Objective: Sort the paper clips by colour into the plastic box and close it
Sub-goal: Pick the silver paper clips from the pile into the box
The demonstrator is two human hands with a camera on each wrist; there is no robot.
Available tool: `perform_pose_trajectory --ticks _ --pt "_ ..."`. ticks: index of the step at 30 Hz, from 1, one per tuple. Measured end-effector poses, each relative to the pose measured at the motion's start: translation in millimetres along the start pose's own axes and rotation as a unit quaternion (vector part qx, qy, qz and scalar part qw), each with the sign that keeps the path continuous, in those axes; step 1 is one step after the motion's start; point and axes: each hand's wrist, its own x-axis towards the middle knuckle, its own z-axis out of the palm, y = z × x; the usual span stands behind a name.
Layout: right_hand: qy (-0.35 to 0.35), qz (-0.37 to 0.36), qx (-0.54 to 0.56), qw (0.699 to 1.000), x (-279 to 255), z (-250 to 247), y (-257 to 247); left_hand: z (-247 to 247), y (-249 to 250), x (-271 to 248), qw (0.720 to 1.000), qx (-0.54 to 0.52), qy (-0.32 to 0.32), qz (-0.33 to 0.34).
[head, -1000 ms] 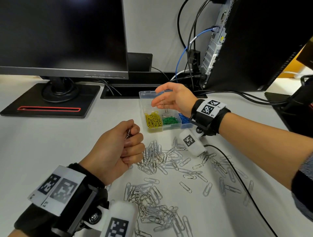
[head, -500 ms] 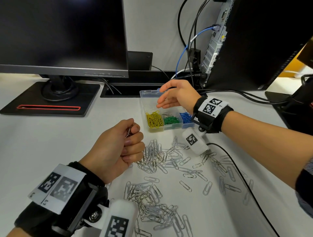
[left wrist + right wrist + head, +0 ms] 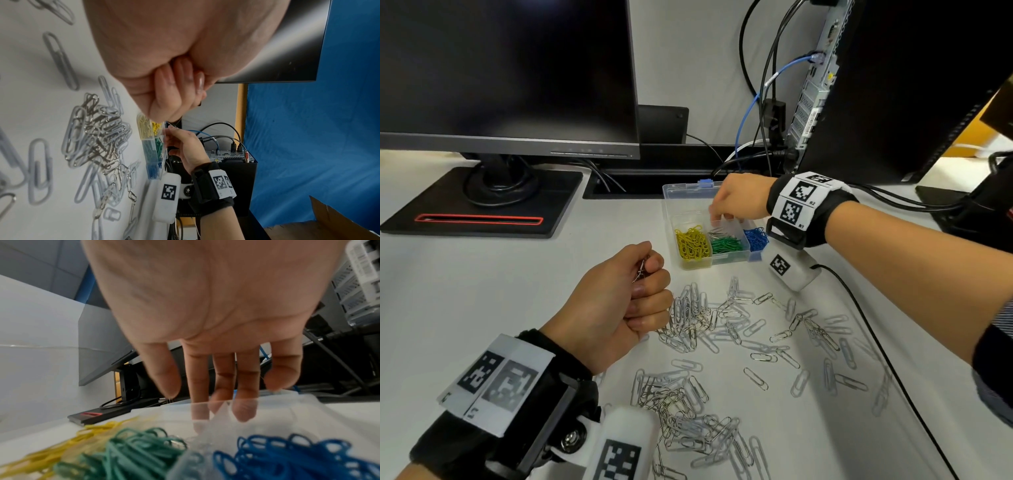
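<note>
A clear plastic box (image 3: 675, 209) stands open on the white desk, its lid raised at the back. Its front compartments hold yellow clips (image 3: 691, 244), green clips (image 3: 726, 245) and blue clips (image 3: 755, 236); a few silver clips (image 3: 717, 233) lie behind the green ones. My right hand (image 3: 736, 202) hovers over the box with its fingers (image 3: 223, 382) straight, pointing down into the rear compartments and holding nothing I can see. Left of the box, my left hand (image 3: 633, 291) is a fist gripping a few silver clips (image 3: 641, 269). Several loose silver clips (image 3: 722, 325) are scattered in front.
A monitor (image 3: 500, 68) on a black base (image 3: 482, 205) stands at the back left. A computer tower (image 3: 893, 85) with cables is at the back right. A black cable (image 3: 876, 342) runs across the desk beside the loose clips.
My right hand has shifted toward the back of the box and dipped, its fingers now pointing down into it. My left fist has stayed in place.
</note>
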Motion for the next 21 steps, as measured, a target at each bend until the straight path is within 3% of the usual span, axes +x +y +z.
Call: perform_pose_trajectory --ticks 8,21 --pt "-0.038 -0.020 -0.040 0.998 -4 -2 3 -1 0 1 1.000 0.002 -0.004 0.001" --pt "0.066 -0.073 0.038 0.994 -9 -10 10 -1 -1 1 1.000 0.005 -0.002 -0.001"
